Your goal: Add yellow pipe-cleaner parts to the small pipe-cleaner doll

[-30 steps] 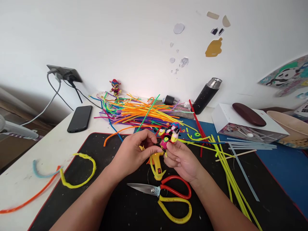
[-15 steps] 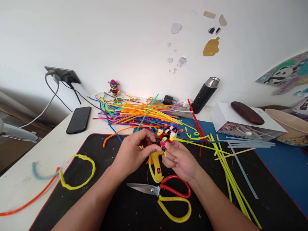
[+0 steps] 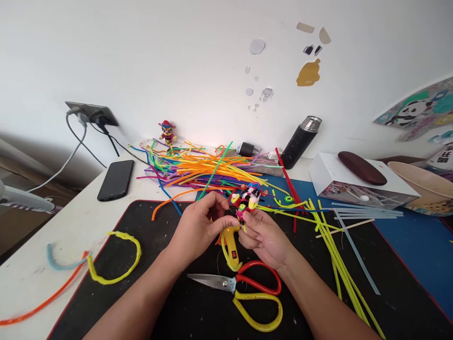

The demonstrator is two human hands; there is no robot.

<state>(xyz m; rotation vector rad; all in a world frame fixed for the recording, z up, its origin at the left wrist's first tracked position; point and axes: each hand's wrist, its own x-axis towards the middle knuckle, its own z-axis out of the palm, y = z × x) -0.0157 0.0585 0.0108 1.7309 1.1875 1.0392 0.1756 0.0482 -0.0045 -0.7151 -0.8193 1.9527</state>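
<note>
My right hand (image 3: 264, 236) grips the lower part of a small pipe-cleaner figure (image 3: 252, 192), which has a black-and-white face, a blue and red headpiece and a pink body. Close beside it, my left hand (image 3: 201, 224) is closed with thumb and fingertips pinched around a dark piece (image 3: 231, 215) at the figure's left side; its exact shape is hidden by the fingers. Just below the hands lies a yellow glue gun (image 3: 231, 250), partly covered. Scissors (image 3: 226, 283) with one red and one yellow handle loop rest on the black mat (image 3: 177, 302) nearer to me.
Many coloured pipe cleaners (image 3: 208, 163) are heaped along the wall. Yellow-green strips (image 3: 336, 255) lie to the right, a curled yellow one (image 3: 136, 255) to the left. A phone (image 3: 116, 180), a black flask (image 3: 300, 144), a white box (image 3: 354, 184) and a finished figure (image 3: 167, 132) stand around.
The camera view has tilted slightly, shifting the whole scene down a little. Both hands keep nearly the same position, holding the figure and the dark piece.
</note>
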